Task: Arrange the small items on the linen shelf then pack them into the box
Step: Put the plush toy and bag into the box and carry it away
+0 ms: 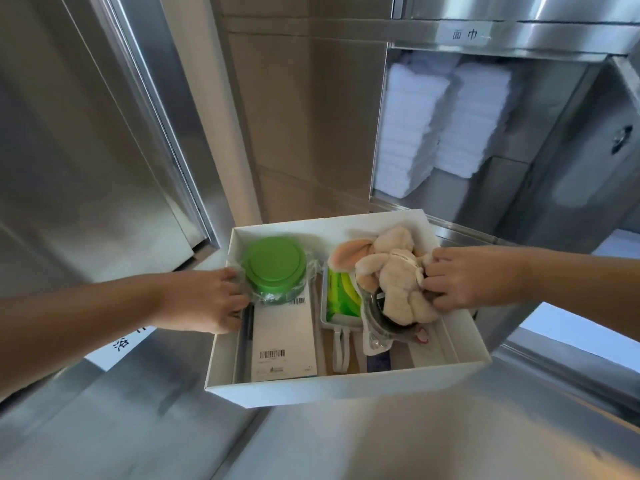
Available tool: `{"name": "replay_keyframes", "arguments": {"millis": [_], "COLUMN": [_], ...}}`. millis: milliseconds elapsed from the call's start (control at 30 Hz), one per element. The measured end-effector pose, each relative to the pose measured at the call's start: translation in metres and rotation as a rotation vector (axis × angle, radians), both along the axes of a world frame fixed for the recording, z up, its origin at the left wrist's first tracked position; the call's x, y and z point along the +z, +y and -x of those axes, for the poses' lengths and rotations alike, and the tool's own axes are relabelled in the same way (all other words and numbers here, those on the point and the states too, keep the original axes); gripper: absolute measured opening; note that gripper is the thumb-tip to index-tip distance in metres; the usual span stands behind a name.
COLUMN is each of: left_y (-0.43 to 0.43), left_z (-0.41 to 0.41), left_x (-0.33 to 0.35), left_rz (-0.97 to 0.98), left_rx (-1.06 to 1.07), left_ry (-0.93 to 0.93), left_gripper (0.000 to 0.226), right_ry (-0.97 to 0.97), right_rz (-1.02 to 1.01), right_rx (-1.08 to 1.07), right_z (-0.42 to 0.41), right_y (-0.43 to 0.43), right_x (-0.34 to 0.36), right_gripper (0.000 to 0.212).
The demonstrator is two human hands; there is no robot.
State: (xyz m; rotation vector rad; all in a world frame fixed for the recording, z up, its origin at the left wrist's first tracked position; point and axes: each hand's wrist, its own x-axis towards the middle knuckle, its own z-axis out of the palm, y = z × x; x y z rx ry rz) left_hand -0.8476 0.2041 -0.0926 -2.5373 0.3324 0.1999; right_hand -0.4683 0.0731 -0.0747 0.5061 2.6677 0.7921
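Holding white card box point(346, 389) | left grip point(211, 299) clenched on its left wall beside round green film-wrapped tub point(275, 266) | right grip point(464, 278) grasping fuzzy beige plush rabbit point(398, 275)

Box point(346, 388): white card, matt, smooth walls.
Green tub point(275, 263), 10 o'clock in box: glossy plastic, wrapped in clear crinkled film.
Plush toy point(393, 271), 2 o'clock in box: beige cloth, soft fuzzy pile.
Flat carton point(284, 336), 7 o'clock in box: smooth white paperboard, printed barcodes.
Cabinet point(86, 150): brushed stainless steel, satin sheen.
Towels point(410, 133), 1 o'clock of view: white terry cloth, nubby.
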Motion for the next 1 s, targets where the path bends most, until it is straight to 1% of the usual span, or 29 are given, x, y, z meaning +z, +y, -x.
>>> {"name": "replay_keyframes", "arguments": {"millis": [167,267,500,633,733,800,1000], "left_y": [0.014,0.023,0.028,0.028,0.025,0.024,0.035], "left_z": [0.001,0.002,-0.015,-0.028,-0.032,-0.034,-0.052], "left_x": [0.001,0.0,-0.004,-0.005,-0.008,-0.01,0.0], "left_rz": [0.0,-0.015,0.027,0.045,0.041,0.052,0.02], "left_rx": [0.047,0.09,0.184,0.234,0.273,0.278,0.208], "left_ry": [0.012,0.025,0.018,0.015,0.018,-0.004,-0.024], "left_gripper": [0.027,0.025,0.02,0.022,0.023,0.022,0.022], "right_ry": [-0.001,0.007,-0.008,-0.076,-0.091,-0.06,0.012], "right_rz": [0.03,0.048,0.077,0.062,0.065,0.055,0.055], "right_rx": [0.028,0.077,0.203,0.268,0.318,0.34,0.282], "right_z": [-0.006,-0.009,-0.036,-0.047,-0.052,-0.056,-0.075], "right_y": [0.039,0.065,0.127,0.154,0.164,0.165,0.144], "right_x": [-0.001,-0.001,0.004,0.01,0.016,0.017,0.007], "right_gripper": [0.021,0.022,0.026,0.025,0.025,0.023,0.023]}}
